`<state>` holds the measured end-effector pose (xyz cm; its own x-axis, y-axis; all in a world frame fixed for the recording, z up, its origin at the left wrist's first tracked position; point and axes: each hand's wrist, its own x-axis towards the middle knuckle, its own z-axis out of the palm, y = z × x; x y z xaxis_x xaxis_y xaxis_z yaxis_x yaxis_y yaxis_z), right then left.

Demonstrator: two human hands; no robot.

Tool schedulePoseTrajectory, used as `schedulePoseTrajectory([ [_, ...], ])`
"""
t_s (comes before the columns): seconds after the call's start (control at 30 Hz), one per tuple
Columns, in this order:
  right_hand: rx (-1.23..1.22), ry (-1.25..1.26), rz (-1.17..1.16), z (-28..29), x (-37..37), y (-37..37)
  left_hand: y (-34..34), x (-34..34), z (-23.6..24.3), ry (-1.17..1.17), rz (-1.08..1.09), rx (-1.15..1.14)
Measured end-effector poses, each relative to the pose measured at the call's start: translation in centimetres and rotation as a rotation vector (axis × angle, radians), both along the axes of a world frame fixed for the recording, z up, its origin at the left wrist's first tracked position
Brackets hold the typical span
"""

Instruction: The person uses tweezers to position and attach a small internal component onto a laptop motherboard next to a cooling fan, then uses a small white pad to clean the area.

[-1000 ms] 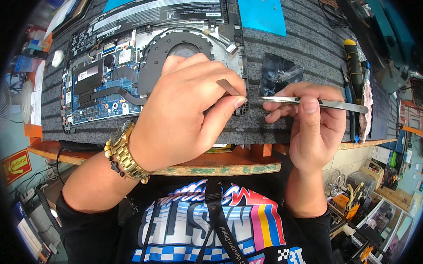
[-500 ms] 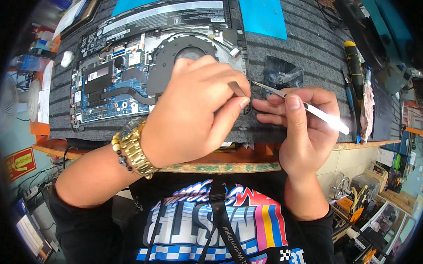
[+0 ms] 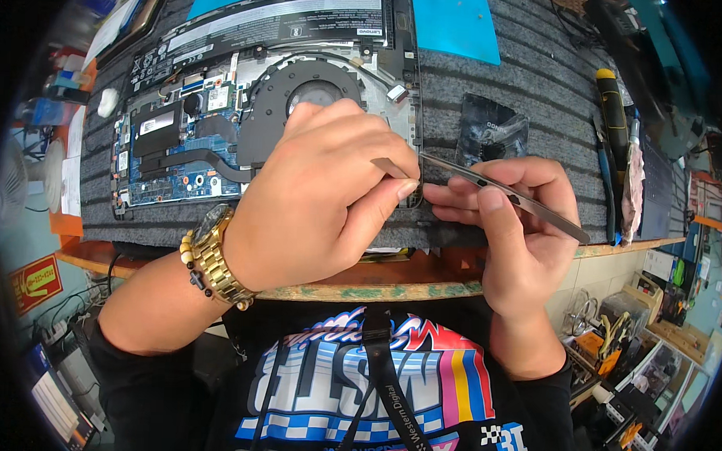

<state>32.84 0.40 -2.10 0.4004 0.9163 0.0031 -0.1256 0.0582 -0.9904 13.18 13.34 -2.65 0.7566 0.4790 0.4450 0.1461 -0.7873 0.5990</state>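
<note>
The left hand point(image 3: 318, 192) has its grip pinching a thin, flat, brownish-grey strip point(image 3: 390, 168) above the four-o'clock corner of an opened black laptop point(image 3: 257, 130), which lies toward eleven o'clock from that hand. The right hand point(image 3: 528, 223) has its grip closed around slim silver metal tweezers point(image 3: 540, 213), tips aimed toward ten o'clock, near the strip; whether they touch anything, I cannot tell. A shiny black plastic packet point(image 3: 492, 123) lies toward eleven o'clock from the right hand.
</note>
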Motion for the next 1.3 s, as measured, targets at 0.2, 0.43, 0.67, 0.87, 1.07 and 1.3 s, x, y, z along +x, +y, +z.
schedulePoseTrajectory([
  [0.2, 0.006, 0.090, 0.013, -0.1, 0.5, 0.0, 0.0, 0.0, 0.0, 0.026, -0.003, -0.025],
  [0.43, 0.032, 0.102, 0.060, -0.3, 0.7, -0.1, 0.1, 0.0, 0.1, 0.025, -0.005, -0.041],
  [0.67, 0.065, 0.080, 0.080, -0.7, 0.8, -0.1, 0.0, 0.1, 0.0, 0.021, 0.019, -0.021],
  [0.87, 0.078, 0.035, 0.083, -1.1, 0.8, -0.3, -0.2, 0.5, 0.0, 0.009, 0.054, -0.037],
  [1.07, 0.116, -0.012, 0.103, -1.3, 0.8, -0.3, -0.1, 0.4, 0.2, 0.042, 0.044, -0.043],
  [1.3, 0.156, -0.050, 0.099, -1.6, 0.8, -0.3, -0.2, 0.5, 0.3, 0.082, 0.063, -0.019],
])
